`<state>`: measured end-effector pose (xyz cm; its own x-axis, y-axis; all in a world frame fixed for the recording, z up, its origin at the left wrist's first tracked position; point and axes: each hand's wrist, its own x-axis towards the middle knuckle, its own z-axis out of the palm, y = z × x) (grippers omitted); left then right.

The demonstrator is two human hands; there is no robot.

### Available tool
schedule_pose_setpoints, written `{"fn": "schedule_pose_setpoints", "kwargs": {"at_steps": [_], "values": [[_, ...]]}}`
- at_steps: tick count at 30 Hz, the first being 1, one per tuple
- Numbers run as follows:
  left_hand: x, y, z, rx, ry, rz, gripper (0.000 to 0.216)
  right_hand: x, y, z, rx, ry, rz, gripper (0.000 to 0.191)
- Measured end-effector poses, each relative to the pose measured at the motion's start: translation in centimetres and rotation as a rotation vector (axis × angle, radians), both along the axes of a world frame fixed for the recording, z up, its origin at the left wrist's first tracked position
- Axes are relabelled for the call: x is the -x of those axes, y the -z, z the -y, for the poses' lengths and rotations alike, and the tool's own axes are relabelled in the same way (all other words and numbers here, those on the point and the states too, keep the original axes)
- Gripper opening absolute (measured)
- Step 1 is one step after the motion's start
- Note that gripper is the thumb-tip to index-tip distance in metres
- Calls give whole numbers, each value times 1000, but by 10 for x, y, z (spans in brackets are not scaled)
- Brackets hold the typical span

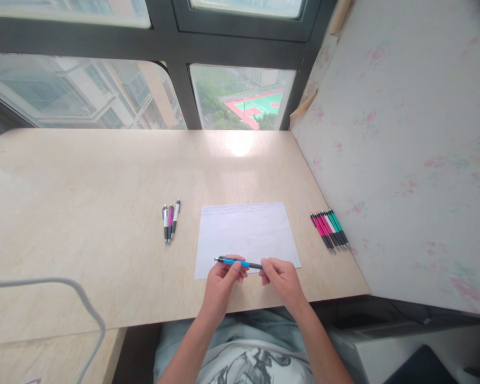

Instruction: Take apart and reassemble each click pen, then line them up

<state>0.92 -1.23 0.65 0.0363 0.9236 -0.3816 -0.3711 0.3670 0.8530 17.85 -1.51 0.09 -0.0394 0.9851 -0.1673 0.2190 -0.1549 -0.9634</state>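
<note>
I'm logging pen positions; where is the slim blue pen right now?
In the head view, the slim blue pen is low centre, held by the left hand and right hand over the near edge of the white paper sheet.

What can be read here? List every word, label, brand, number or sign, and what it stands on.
No text is legible.
Paper: rows of marks along the top, too small to read.
Blue pen, left pens, right pens: any lettering is too small to tell.
Shirt: printed picture, no readable words.
</note>
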Motion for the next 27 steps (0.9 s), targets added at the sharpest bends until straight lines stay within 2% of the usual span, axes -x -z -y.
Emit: {"fn": "schedule_pose_setpoints", "kwargs": {"at_steps": [6,11,14,15,20,25,27], "values": [[0,-2,-2,76,-69,78,28,3,-4,0,-117,-8,9,13],[-2,-1,-1,82,-85,104,28,4,-9,0,-80,-9,-30,20],[-3,-2,-1,83,-88,96,28,2,-8,-1,-24,-18,26,40],[-3,-2,-1,84,-90,98,28,1,-8,-2,-19,-19,42,41],[-6,1,2,107,-109,169,27,1,-8,-1,-89,22,32,16],[-12,2,6,121,-84,214,26,3,-8,0,-56,31,-46,21],[-13,1,6,120,-84,211,26,3,-7,0,-20,34,-11,33]]}}
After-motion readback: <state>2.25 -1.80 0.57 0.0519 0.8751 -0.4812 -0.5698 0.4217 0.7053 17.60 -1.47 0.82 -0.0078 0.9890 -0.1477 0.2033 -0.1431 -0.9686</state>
